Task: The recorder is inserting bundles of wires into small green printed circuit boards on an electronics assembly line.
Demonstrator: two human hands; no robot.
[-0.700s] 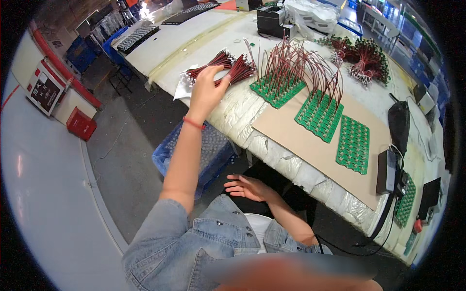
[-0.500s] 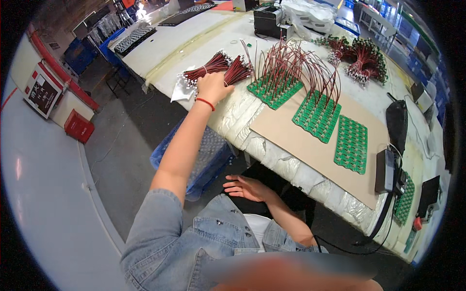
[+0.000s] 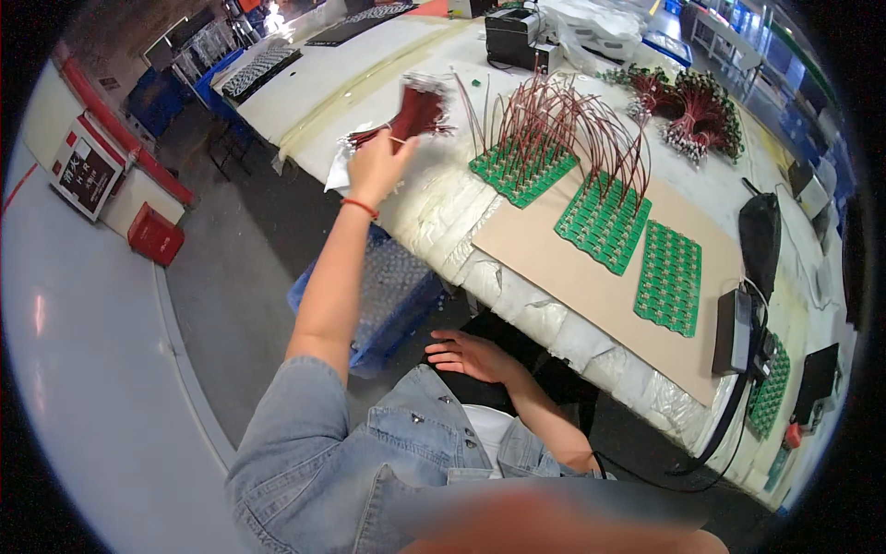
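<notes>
My left hand (image 3: 380, 166), with a red band on its wrist, is closed round a bundle of dark red wires (image 3: 421, 113) with white ends. The bundle tilts up from the table and is slightly blurred. Other wire ends lie beside it on a white bag (image 3: 340, 172), partly hidden by my fingers. My right hand (image 3: 469, 357) rests over my lap, fingers apart, holding nothing. To the right of the bundle, a green circuit board panel (image 3: 521, 180) and a second panel (image 3: 602, 226) carry upright red wires. A third green panel (image 3: 668, 277) bears no wires.
The panels lie partly on a tan board (image 3: 526, 263) along the table's near edge. Wired green pieces (image 3: 694, 115) are heaped at the far right. A black box (image 3: 513, 39) stands at the back. A black power adapter (image 3: 732, 331) sits at right; a blue crate (image 3: 392, 305) stands below the table.
My left hand has moved slightly left and turned upward. Two bundles lay side by side; the right one has been lifted and swung left in my hand. My right hand stays put.
</notes>
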